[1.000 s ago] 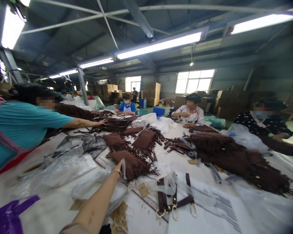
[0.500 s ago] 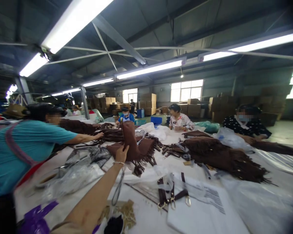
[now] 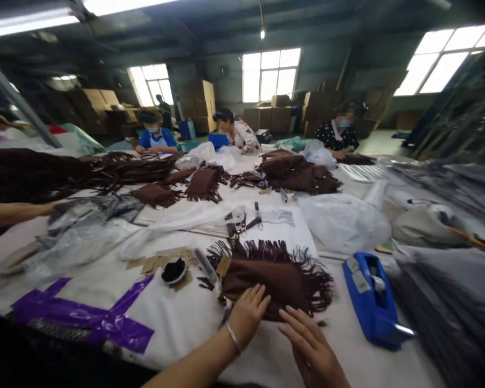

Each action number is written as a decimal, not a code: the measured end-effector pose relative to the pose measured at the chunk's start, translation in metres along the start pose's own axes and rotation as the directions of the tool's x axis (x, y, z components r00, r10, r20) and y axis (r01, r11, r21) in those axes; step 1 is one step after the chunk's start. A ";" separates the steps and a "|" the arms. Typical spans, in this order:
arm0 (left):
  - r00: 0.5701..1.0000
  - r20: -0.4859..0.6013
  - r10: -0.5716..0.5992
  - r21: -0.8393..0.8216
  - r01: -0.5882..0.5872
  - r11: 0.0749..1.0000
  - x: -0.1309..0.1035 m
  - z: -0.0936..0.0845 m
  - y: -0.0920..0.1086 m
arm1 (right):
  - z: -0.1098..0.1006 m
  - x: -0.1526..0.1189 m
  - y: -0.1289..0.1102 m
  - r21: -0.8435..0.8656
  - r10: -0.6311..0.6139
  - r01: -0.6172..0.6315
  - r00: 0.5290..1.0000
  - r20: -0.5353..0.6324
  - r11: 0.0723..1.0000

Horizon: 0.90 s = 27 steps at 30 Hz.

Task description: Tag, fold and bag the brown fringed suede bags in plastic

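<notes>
A brown fringed bag [image 3: 267, 277] lies flat on the white-covered table in front of me, its fringe spread toward the far side and the right. A small tan tag [image 3: 223, 265] sits at its left corner, beside a grey wrapped strip [image 3: 206, 265]. Resting on the bag's near left part is my left hand [image 3: 248, 307], its fingers stretched out and a bracelet on the wrist. My right hand [image 3: 309, 339] is at the near edge with fingers extended; whether its fingertips touch the bag I cannot tell.
A blue tape dispenser [image 3: 369, 299] stands to the right. At left are a small white bowl [image 3: 173, 271] of black pieces and purple tape [image 3: 89, 318]. Brown straps with clasps [image 3: 242, 226] lie beyond the bag. Further back are more fringed bags [image 3: 299, 172], plastic wrap and seated co-workers.
The brown bag held up in my left hand now lies flat close to me. My right hand has come into view. The camera has turned right and down.
</notes>
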<state>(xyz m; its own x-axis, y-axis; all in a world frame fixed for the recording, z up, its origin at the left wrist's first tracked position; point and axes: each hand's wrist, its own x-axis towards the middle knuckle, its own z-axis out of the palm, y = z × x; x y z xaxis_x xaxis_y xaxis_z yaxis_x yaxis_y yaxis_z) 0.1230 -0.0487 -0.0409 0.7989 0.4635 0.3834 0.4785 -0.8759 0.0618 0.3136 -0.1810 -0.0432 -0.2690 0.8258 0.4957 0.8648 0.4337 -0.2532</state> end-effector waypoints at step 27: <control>0.811 0.159 -0.563 -0.379 0.576 0.724 -0.086 -0.058 -0.023 | 0.053 0.067 -0.051 0.161 0.110 -0.157 0.957 0.267 0.974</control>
<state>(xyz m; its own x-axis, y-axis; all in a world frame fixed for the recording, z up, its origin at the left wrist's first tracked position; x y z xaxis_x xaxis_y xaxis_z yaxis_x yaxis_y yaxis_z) 0.0221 -0.0763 -0.0219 0.4369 0.8901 0.1294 0.6686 -0.4176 0.6153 0.2289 -0.1288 -0.0412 -0.2758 0.9346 0.2246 0.8168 0.3511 -0.4578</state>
